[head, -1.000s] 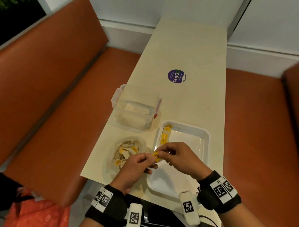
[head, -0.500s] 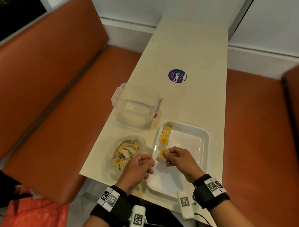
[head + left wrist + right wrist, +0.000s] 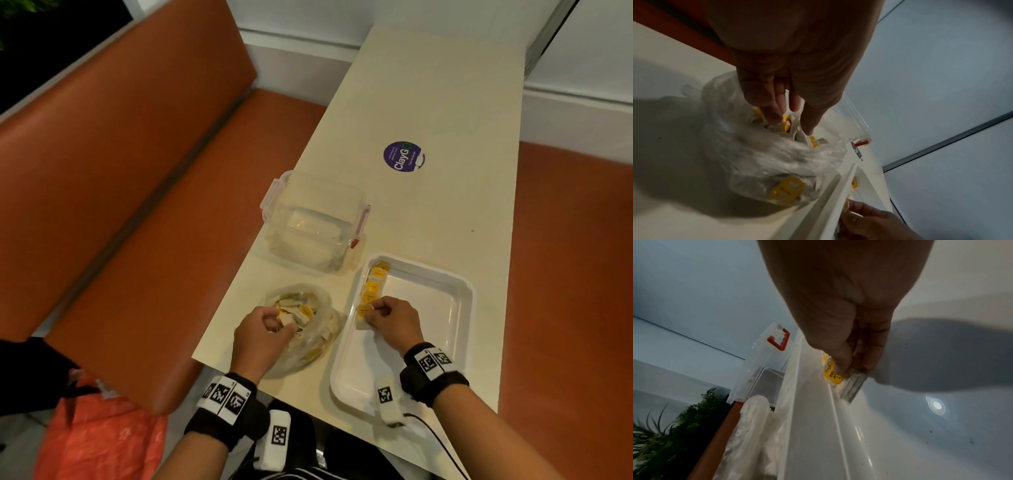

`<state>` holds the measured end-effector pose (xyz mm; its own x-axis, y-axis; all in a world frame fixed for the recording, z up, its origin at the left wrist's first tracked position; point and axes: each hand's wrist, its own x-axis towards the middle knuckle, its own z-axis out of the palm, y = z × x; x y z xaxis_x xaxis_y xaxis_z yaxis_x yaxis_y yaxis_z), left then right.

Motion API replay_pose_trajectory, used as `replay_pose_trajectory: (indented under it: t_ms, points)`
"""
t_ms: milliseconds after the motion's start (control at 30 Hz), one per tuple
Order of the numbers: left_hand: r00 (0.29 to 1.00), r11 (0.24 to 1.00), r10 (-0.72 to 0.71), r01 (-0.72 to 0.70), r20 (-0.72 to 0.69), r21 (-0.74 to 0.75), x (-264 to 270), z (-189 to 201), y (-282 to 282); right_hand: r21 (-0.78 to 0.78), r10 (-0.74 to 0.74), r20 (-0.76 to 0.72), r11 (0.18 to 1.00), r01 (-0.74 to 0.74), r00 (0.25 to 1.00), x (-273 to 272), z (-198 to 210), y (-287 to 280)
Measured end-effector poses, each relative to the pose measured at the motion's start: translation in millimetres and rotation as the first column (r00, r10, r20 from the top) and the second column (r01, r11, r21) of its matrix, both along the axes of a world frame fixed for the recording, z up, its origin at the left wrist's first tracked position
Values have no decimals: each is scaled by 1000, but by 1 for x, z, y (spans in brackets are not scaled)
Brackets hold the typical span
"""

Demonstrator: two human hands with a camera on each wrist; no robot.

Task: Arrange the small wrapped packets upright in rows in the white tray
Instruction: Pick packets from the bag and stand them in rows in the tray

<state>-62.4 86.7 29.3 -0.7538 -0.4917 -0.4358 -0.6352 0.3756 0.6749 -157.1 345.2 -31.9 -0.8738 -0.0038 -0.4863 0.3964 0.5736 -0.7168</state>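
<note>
right hand: the right hand is reaching into the white tray and pinching a yellow-labelled packet between thumb and fingertips; the packet is sitting against the tray's left wall, at the near end of the row.
left hand: the left hand is dipping into the clear plastic bag; in the left wrist view its fingers are curling down among the loose packets and touching them, but whether they are actually gripping one cannot be told.
row of packets: a single line of packets is standing along the tray's left wall, running from the far left corner toward the person, yellow labels facing up and inward; the rest of the tray floor is showing bare white.
bag: it is lying on the table just left of the tray, its mouth open and more yellow and pale packets piling inside.
clear container: a lidless clear container with red clips is sitting beyond the bag, near the tray's far left corner, something pale lying in its bottom.
sticker: a round purple sticker is lying flat on the tabletop further back, well apart from the tray.
surroundings: orange bench seats are flanking the table on both sides; black wristbands with printed square markers are wrapping both wrists; an orange bag is sitting low at the left edge.
</note>
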Motion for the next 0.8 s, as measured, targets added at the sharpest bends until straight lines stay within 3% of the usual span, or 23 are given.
replay_pose_trajectory:
  t_ms: [200,400,667,733,800]
  points:
    - [967,941,-251,255,47,-222,-19,-17,10,-26,-126,-2,992,126,992,2,-3,-5]
    - [906,872,-381,418,182,-256,-36,-21,21,-40,-132,-18,991,131,991,3,1,-2]
    - [969,968,-246,247,7,-45,-39,-4,13,-84,-177,-27,981,174,984,-1,20,9]
    - [988,983,-149,151,-29,106,-34,6,5,-95,-162,-48,983,157,986,0,31,11]
    - [999,928,-17,28,-33,370,-29,19,0,-124,-139,-64,984,131,988,1,44,10]
